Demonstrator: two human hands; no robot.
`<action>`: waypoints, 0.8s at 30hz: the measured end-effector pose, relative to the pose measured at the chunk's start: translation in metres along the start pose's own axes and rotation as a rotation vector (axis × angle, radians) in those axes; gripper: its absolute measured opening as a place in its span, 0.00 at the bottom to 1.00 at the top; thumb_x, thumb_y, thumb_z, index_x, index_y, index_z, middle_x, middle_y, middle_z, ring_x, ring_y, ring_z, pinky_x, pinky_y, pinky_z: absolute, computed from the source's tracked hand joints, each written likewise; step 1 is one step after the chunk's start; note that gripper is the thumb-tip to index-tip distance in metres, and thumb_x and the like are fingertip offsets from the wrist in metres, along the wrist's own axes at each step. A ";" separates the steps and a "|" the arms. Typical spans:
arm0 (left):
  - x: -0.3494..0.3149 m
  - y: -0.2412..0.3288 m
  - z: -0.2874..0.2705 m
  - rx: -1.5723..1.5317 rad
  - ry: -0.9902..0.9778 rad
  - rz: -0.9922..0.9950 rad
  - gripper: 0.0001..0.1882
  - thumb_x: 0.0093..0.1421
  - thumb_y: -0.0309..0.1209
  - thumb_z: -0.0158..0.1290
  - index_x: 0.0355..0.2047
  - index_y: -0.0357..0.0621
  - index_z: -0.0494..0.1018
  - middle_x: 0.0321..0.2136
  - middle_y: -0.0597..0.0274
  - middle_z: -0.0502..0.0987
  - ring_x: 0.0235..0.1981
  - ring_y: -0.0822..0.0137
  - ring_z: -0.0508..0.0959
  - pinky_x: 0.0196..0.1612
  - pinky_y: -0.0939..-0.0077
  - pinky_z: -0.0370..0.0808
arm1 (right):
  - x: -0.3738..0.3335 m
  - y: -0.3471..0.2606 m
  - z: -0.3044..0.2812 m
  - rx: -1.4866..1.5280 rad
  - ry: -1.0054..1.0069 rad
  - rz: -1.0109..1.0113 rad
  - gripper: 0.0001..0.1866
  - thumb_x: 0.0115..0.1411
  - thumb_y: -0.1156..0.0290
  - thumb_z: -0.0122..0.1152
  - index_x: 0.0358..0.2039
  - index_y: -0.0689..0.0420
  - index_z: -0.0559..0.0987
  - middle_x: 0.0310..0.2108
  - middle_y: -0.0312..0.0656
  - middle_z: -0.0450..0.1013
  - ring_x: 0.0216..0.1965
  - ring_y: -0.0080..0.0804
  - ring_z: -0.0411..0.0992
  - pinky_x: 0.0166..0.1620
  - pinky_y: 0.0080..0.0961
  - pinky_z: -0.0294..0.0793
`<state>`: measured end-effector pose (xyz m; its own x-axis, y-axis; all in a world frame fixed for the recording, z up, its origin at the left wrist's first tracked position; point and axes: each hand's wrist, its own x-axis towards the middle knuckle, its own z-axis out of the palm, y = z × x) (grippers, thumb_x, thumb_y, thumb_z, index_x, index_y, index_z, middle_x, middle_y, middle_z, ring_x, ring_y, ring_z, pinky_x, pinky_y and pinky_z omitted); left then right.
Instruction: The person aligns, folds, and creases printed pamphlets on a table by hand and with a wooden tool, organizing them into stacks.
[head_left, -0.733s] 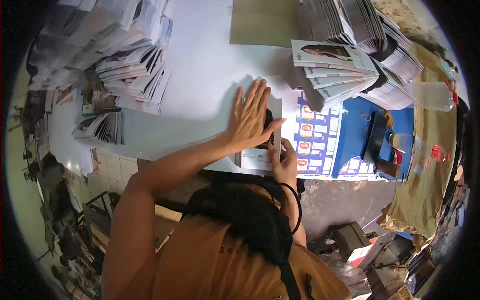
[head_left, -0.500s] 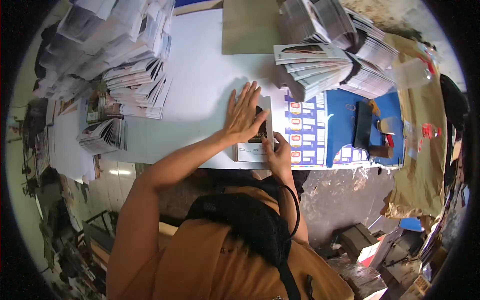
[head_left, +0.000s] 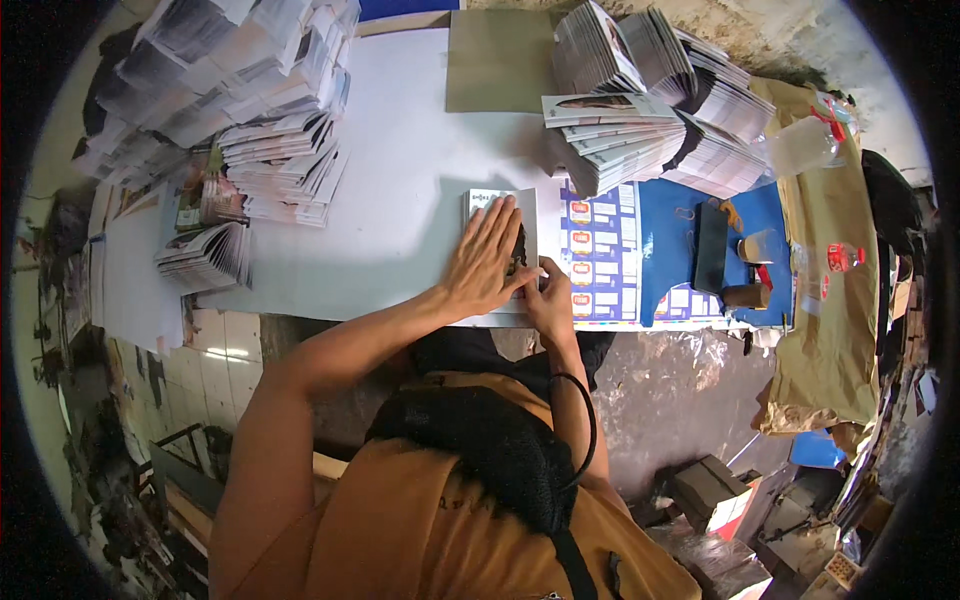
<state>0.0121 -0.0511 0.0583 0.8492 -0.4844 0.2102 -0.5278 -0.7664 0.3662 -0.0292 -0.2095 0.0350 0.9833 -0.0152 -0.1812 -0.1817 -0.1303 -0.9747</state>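
A small printed booklet (head_left: 531,218) with a white cover and a dark picture lies on the white table in front of me. It seems to rest on a thin pile of similar sheets. My left hand (head_left: 484,256) is laid flat across the cover, fingers stretched out and pointing away from me, hiding most of the picture. At the near right corner my right hand (head_left: 551,300) has its thumb and curled fingers on the booklet's edge. The two thumbs are close together there.
Tall stacks of printed booklets (head_left: 230,80) stand at the left, with a fanned bundle (head_left: 208,256) nearer. Several more bundles (head_left: 625,140) are at the back right. A blue mat (head_left: 665,235) holds a dark oblong block (head_left: 711,248) and a cup (head_left: 761,247). Brown paper (head_left: 825,350) hangs over the right side.
My left hand has slid toward me over the booklet, its fingers now closer together, so the cover's far end shows. My right hand stays at the near right corner.
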 end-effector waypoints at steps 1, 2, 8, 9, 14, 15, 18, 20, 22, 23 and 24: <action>0.000 0.000 0.001 -0.008 -0.011 -0.011 0.48 0.68 0.62 0.31 0.68 0.25 0.46 0.71 0.36 0.43 0.74 0.46 0.42 0.73 0.50 0.36 | 0.001 0.001 0.000 0.007 0.002 -0.021 0.15 0.66 0.69 0.58 0.46 0.69 0.76 0.31 0.48 0.78 0.34 0.24 0.73 0.36 0.23 0.73; -0.001 0.000 0.003 -0.020 -0.007 -0.012 0.48 0.68 0.62 0.30 0.68 0.25 0.46 0.71 0.37 0.44 0.74 0.46 0.42 0.73 0.50 0.36 | 0.000 0.003 -0.001 0.006 -0.006 -0.003 0.15 0.66 0.69 0.58 0.46 0.69 0.76 0.31 0.48 0.78 0.34 0.24 0.73 0.36 0.23 0.73; -0.001 -0.004 0.001 -0.068 -0.035 -0.044 0.50 0.67 0.65 0.28 0.69 0.27 0.47 0.71 0.39 0.44 0.73 0.46 0.44 0.72 0.51 0.38 | -0.003 -0.014 -0.001 0.031 -0.039 0.082 0.15 0.66 0.72 0.58 0.49 0.69 0.74 0.35 0.46 0.78 0.35 0.24 0.74 0.37 0.23 0.73; -0.001 -0.003 0.000 -0.103 -0.028 -0.046 0.50 0.66 0.65 0.28 0.68 0.27 0.47 0.71 0.39 0.45 0.73 0.46 0.44 0.72 0.51 0.38 | -0.003 -0.018 -0.002 0.030 -0.050 0.098 0.15 0.66 0.72 0.58 0.49 0.69 0.74 0.35 0.46 0.78 0.35 0.24 0.74 0.37 0.23 0.73; 0.007 -0.002 -0.006 -0.143 -0.034 -0.021 0.52 0.65 0.67 0.30 0.68 0.26 0.48 0.71 0.37 0.45 0.73 0.45 0.45 0.72 0.50 0.40 | -0.001 -0.017 -0.009 0.047 -0.071 0.162 0.16 0.65 0.74 0.58 0.50 0.69 0.73 0.34 0.44 0.78 0.35 0.22 0.73 0.38 0.21 0.73; 0.004 -0.005 -0.005 -0.146 -0.028 -0.025 0.52 0.65 0.67 0.31 0.67 0.26 0.48 0.71 0.37 0.45 0.73 0.44 0.45 0.72 0.51 0.40 | -0.001 -0.012 -0.007 0.075 -0.068 0.073 0.16 0.65 0.74 0.58 0.50 0.69 0.73 0.34 0.44 0.78 0.35 0.21 0.73 0.38 0.20 0.73; 0.000 -0.006 0.001 -0.179 0.000 -0.025 0.52 0.65 0.67 0.31 0.67 0.25 0.49 0.71 0.36 0.44 0.73 0.43 0.44 0.72 0.48 0.40 | 0.001 -0.005 -0.006 0.093 -0.070 0.127 0.16 0.65 0.74 0.58 0.51 0.69 0.72 0.35 0.43 0.78 0.36 0.22 0.73 0.39 0.20 0.73; -0.002 -0.004 0.006 -0.211 0.022 -0.015 0.52 0.65 0.67 0.31 0.67 0.25 0.48 0.71 0.35 0.44 0.73 0.42 0.44 0.71 0.45 0.39 | -0.001 -0.008 -0.008 0.098 -0.067 0.137 0.16 0.66 0.73 0.58 0.51 0.69 0.73 0.35 0.43 0.78 0.36 0.22 0.73 0.39 0.21 0.73; -0.012 0.005 0.008 -0.106 0.040 -0.051 0.52 0.65 0.67 0.30 0.68 0.26 0.47 0.71 0.35 0.42 0.73 0.40 0.42 0.70 0.36 0.37 | 0.001 -0.010 -0.007 0.124 -0.064 0.180 0.15 0.66 0.72 0.58 0.49 0.69 0.75 0.35 0.41 0.78 0.36 0.20 0.71 0.39 0.21 0.73; -0.016 0.010 0.009 -0.104 0.054 -0.033 0.52 0.65 0.67 0.30 0.68 0.26 0.47 0.71 0.35 0.42 0.73 0.40 0.42 0.70 0.36 0.37 | 0.001 -0.009 -0.004 0.154 -0.036 0.117 0.15 0.66 0.71 0.59 0.47 0.69 0.76 0.33 0.40 0.78 0.34 0.20 0.70 0.38 0.21 0.73; -0.022 0.014 0.008 -0.064 0.067 -0.050 0.51 0.65 0.65 0.35 0.68 0.26 0.47 0.71 0.35 0.41 0.73 0.40 0.41 0.69 0.35 0.38 | 0.001 -0.009 -0.004 0.111 -0.043 0.129 0.14 0.66 0.70 0.60 0.46 0.69 0.76 0.33 0.39 0.77 0.33 0.20 0.70 0.37 0.21 0.72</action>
<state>-0.0140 -0.0548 0.0522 0.8749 -0.4151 0.2494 -0.4842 -0.7593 0.4347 -0.0262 -0.2120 0.0439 0.9509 0.0176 -0.3090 -0.3087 -0.0197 -0.9510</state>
